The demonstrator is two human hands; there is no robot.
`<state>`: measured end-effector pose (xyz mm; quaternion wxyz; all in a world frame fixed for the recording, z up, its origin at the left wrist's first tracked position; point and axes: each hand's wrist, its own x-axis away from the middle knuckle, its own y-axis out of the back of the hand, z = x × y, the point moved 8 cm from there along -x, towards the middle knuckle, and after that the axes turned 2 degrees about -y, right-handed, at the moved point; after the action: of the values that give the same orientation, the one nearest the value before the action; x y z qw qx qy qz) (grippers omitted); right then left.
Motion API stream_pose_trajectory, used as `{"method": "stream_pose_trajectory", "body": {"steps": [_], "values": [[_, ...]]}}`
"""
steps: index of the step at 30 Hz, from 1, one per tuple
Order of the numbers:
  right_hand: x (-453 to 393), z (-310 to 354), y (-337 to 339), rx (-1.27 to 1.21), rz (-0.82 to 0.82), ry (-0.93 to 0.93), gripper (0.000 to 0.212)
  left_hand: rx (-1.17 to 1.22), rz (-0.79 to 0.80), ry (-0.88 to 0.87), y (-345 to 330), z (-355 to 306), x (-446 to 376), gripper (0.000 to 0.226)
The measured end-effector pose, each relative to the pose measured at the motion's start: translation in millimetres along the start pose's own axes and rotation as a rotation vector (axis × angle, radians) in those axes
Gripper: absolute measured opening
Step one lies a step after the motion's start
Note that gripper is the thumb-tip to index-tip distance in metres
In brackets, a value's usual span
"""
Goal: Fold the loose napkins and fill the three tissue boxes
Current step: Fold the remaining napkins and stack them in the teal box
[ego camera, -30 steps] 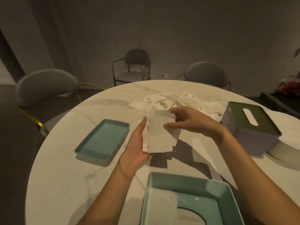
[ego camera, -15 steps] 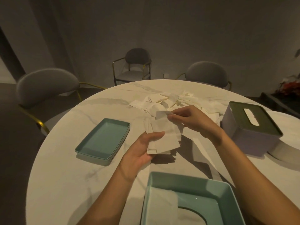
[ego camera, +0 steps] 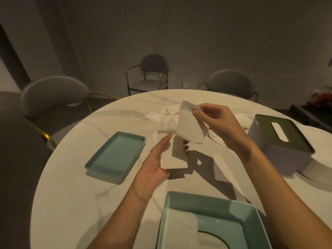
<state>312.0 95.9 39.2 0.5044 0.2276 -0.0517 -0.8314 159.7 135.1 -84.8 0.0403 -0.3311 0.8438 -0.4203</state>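
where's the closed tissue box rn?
Head view, right side: the closed tissue box sits on the round table, right of the right hand.

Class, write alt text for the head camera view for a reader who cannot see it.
Over a round white marble table, a right hand pinches a white paper napkin while the left hand holds a folded white napkin. Teal trays, loose napkins and a lidded tissue box surround them.

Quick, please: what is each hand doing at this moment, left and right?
Left hand: fingers curled under a folded napkin, holding it.
Right hand: pinches the top corner of another napkin, lifted above the table.
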Motion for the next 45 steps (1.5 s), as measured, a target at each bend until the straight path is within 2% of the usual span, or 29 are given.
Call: {"method": "stream_pose_trajectory", "body": {"steps": [2,3,5,6,9,11,14,16,18,21,23,26,28,30,35,39,42,45], "values": [[-0.3,-10.5,-0.8,0.039,-0.021,-0.057,0.007,-0.177,-0.159,-0.102,17.3,-10.4,-0.8,0.035],[-0.4,-15.6,-1.7,0.056,-0.034,-0.082,0.007,-0.26,-0.183,-0.135,22.5,-13.4,-1.1,0.045],[-0.6,-25.0,-3.2,0.126,-0.066,-0.096,0.011,-0.326,-0.158,-0.114,23.2,-11.3,-2.1,0.074],[-1.4,-29.6,-4.3,0.175,-0.075,-0.094,0.014,-0.332,-0.125,-0.105,22.1,-9.2,-2.4,0.081],[-2.1,-28.2,-6.9,0.333,-0.075,-0.011,0.026,-0.328,-0.073,-0.147,18.7,-8.5,-5.8,0.084],[-1.6,-16.8,-8.4,0.415,-0.01,0.132,0.033,-0.243,-0.092,-0.129,19.3,-8.8,-7.9,0.082],[7.2,-9.5,-30.5,0.436,0.332,0.192,0.039,-0.178,-0.14,-0.1,22.4,-10.6,-10.0,0.053],[12.5,-12.7,-43.2,0.499,0.459,0.21,0.042,-0.16,-0.157,-0.097,22.9,-12.1,-10.5,0.038],[12.2,-14.8,-45.6,0.514,0.447,0.236,0.035,-0.142,-0.137,-0.088,18.0,-12.4,-8.6,0.035],[9.8,-12.6,-40.4,0.46,0.362,0.25,0.017,-0.113,-0.16,-0.113,17.8,-18.6,-5.1,0.018],[6.5,-10.5,-31.6,0.384,0.277,0.225,0.014,-0.184,-0.179,-0.2,22.6,-25.4,-6.0,0.022],[1.3,-11.6,-20.4,0.215,0.183,0.114,0.019,-0.261,-0.199,-0.378,23.2,-42.6,-3.4,0.049],[0.7,-15.2,-18.9,0.119,0.186,0.033,0.024,-0.302,-0.166,-0.45,18.8,-50.0,-1.7,0.059],[3.0,-18.8,-21.5,0.052,0.224,-0.018,0.027,-0.341,-0.142,-0.483,14.4,-52.2,0.7,0.06],[2.6,-23.7,-28.9,0.101,0.287,-0.031,0.025,-0.368,-0.1,-0.458,12.6,-43.6,-3.3,0.052],[3.8,-18.1,-33.6,0.209,0.277,0.036,0.037,-0.394,-0.067,-0.485,5.6,-42.9,-0.8,0.044],[5.1,-16.6,-33.6,0.302,0.233,0.098,0.02,-0.386,-0.087,-0.457,4.3,-41.0,-0.3,0.036],[3.9,-14.8,-28.3,0.32,0.198,0.1,0.006,-0.343,-0.078,-0.362,10.7,-32.9,-4.3,0.04]]}}
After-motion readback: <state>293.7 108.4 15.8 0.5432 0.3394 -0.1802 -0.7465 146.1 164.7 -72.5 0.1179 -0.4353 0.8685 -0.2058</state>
